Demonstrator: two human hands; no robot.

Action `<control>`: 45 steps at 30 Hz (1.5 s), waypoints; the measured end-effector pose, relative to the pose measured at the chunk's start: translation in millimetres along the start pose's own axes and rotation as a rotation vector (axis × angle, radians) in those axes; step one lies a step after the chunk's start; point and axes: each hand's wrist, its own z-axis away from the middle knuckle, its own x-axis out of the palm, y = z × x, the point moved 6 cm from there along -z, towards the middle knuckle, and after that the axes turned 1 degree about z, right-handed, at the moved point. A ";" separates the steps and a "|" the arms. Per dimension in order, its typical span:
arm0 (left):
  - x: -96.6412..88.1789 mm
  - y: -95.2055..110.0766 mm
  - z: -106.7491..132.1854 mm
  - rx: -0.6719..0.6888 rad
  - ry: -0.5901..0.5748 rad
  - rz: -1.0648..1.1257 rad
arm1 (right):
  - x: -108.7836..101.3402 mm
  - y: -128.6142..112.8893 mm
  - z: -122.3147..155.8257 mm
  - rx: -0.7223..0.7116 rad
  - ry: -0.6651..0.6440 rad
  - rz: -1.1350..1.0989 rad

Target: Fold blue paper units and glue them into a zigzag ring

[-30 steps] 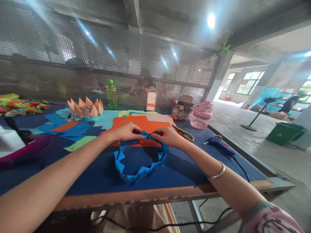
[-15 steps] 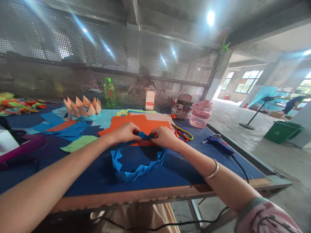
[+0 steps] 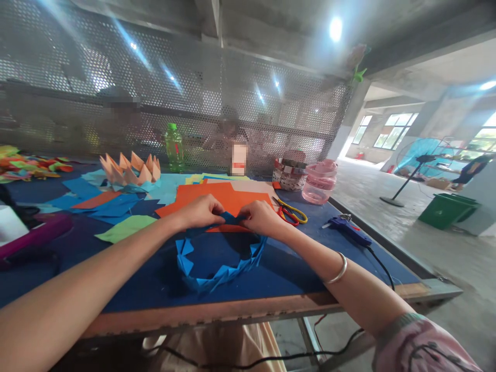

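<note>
A blue folded-paper crown (image 3: 211,281), a ring with pointed tips, hangs toward me above the blue tabletop. My left hand (image 3: 205,211) pinches its far side between thumb and fingers. Close beside it, my right hand (image 3: 259,217) grips the same far side, with a short blue stretch showing between the two hands. Parts of the ring behind my fingers are hidden. Just beyond my hands lie orange paper sheets (image 3: 194,194). Scissors (image 3: 292,213) with red and yellow handles rest to the right of my right hand.
An orange paper crown (image 3: 129,173) stands on blue sheets at the left, near a green leaf-shaped paper (image 3: 126,229). A green bottle (image 3: 174,149), a woven basket (image 3: 289,174) and a pink jar (image 3: 318,185) stand at the back. A blue glue gun (image 3: 351,231) with a cord lies right.
My hands keep their grip on the blue crown and have hardly moved. The view has shifted very slightly. Far at right, the bending person has changed posture.
</note>
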 end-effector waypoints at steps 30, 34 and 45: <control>2.1 4.7 1.9 -0.014 -0.013 -0.063 | 8.9 6.7 -1.5 -0.036 0.015 -0.007; 2.3 5.2 1.8 -0.021 -0.011 -0.042 | 6.9 5.4 -0.5 -0.039 0.007 -0.053; 2.9 3.0 1.2 -0.013 0.006 0.001 | 4.0 1.0 -0.4 -0.035 0.006 0.015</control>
